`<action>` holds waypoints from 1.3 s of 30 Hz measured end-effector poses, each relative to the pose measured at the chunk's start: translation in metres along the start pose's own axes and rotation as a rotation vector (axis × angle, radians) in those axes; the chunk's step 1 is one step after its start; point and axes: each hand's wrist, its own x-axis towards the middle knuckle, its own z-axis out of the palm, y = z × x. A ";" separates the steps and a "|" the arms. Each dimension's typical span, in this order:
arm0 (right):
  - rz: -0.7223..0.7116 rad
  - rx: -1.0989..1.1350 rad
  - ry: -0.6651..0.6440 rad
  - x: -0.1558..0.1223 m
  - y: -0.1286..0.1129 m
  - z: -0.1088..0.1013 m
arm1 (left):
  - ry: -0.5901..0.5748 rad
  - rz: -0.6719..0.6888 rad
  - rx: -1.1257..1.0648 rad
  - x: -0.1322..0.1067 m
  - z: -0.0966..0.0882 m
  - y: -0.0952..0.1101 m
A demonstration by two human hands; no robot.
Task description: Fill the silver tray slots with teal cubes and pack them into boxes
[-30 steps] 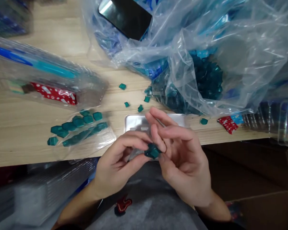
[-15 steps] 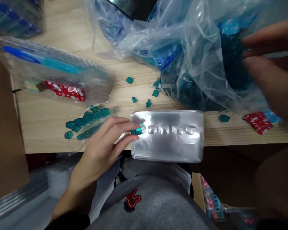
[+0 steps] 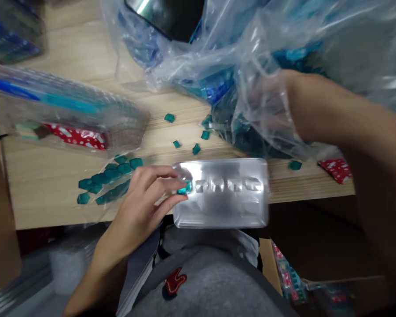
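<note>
A clear plastic tray (image 3: 224,211) with a row of small pockets lies at the near edge of the wooden table (image 3: 53,193). My left hand (image 3: 141,202) pinches a teal gem-like piece (image 3: 184,189) and presses it at the tray's leftmost pocket. My right hand (image 3: 267,105) is reached into the big clear plastic bag (image 3: 251,57) full of teal pieces; the film hides its fingers. Loose teal pieces (image 3: 176,144) lie on the table between bag and tray.
A clear lid with several teal pieces (image 3: 108,178) lies left of the tray. A stack of clear packs with a red patterned card (image 3: 75,134) sits at the left. A black phone (image 3: 166,17) rests on the bag. A red card (image 3: 336,169) lies at the right.
My hands have separated: the left carried the teal piece down to the tray's left pocket, the right swung up and into the bag. The tray now lies bare.
</note>
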 end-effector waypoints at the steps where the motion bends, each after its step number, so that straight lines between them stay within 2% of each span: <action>1: -0.031 -0.135 -0.094 -0.003 -0.009 -0.002 | -0.002 -0.005 -0.014 -0.001 0.000 -0.001; 3: -0.072 -0.267 -0.151 -0.009 -0.023 -0.007 | 0.008 -0.035 -0.056 -0.004 -0.003 -0.003; 4: -0.080 -0.241 -0.119 -0.013 -0.026 -0.010 | 0.031 -0.050 -0.085 -0.005 -0.005 -0.002; 6: -0.092 -0.056 0.013 -0.024 -0.028 -0.016 | 0.115 -0.089 -0.145 -0.004 -0.009 0.002; 8: -0.099 0.223 0.131 -0.038 -0.026 -0.021 | 0.239 -0.139 -0.204 0.001 -0.012 0.011; 10: -0.086 0.539 0.169 -0.054 -0.024 -0.023 | 0.351 -0.204 -0.263 0.013 -0.013 0.025; 12: -0.044 0.834 0.102 -0.069 -0.025 -0.022 | 0.400 -0.203 -0.320 0.029 -0.012 0.041; 14: 0.005 1.061 -0.023 -0.082 -0.028 -0.018 | 0.395 -0.092 -0.366 0.047 -0.009 0.055; 16: 0.044 1.195 -0.143 -0.095 -0.033 -0.012 | 0.362 0.022 -0.440 0.062 -0.005 0.064; 19: 0.063 1.233 -0.210 -0.110 -0.040 -0.003 | 0.299 0.056 -0.557 0.075 0.002 0.072; 23: 0.062 1.149 -0.211 -0.120 -0.043 0.006 | 0.270 0.075 -0.575 0.073 0.010 0.078; 25: 0.048 1.158 -0.223 -0.120 -0.040 0.009 | 0.298 0.056 -0.552 0.070 0.010 0.079; 27: 0.028 1.218 -0.193 -0.119 -0.035 0.011 | 0.377 -0.003 -0.469 0.070 0.007 0.073; 29: 0.034 1.281 -0.139 -0.119 -0.030 0.010 | 0.477 -0.085 -0.323 0.071 0.002 0.059; 30: 0.048 1.297 -0.122 -0.120 -0.028 0.009 | 0.491 -0.123 -0.246 0.072 0.000 0.049; 32: 0.083 1.283 -0.128 -0.123 -0.026 0.008 | 0.438 -0.165 -0.105 0.074 -0.002 0.030; 34: 0.081 1.253 -0.159 -0.127 -0.028 0.008 | 0.361 -0.159 -0.024 0.073 -0.002 0.021; 36: 0.043 1.243 -0.179 -0.130 -0.032 0.011 | 0.335 -0.124 -0.048 0.069 -0.001 0.025; 39: -0.006 1.229 -0.164 -0.131 -0.039 0.019 | 0.264 -0.025 -0.213 0.059 -0.001 0.048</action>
